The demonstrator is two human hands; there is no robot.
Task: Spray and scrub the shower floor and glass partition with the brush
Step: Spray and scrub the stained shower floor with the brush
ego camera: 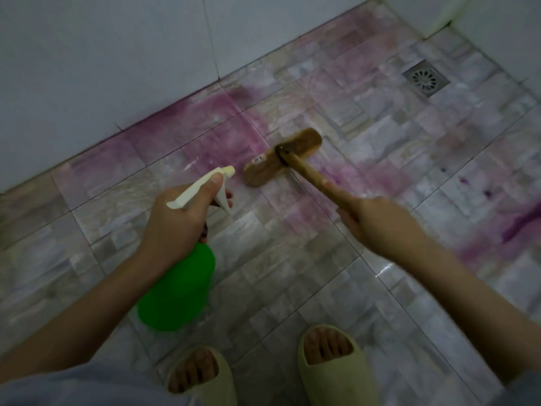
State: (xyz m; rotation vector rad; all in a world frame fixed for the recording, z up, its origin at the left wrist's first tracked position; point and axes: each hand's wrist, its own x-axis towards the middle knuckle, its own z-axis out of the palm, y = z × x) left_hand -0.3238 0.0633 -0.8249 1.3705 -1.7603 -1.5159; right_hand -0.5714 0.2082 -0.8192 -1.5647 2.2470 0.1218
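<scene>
Left hand (178, 221) grips green spray bottle (178, 288) by its neck, just left of brush (282, 156). Right hand (371, 221) curled round brush handle; brush head down on purple-stained shower floor (395, 142), drain (426, 78) well beyond.

metal drain (426, 79) upper right | white wall tiles (102, 54) upper left | left slipper (221, 386), right slipper (339, 385) bottom

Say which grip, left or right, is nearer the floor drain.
Right. The right grip, on the brush handle, sits below and left of the floor drain; the left grip, on the spray bottle, is much farther left.
</scene>
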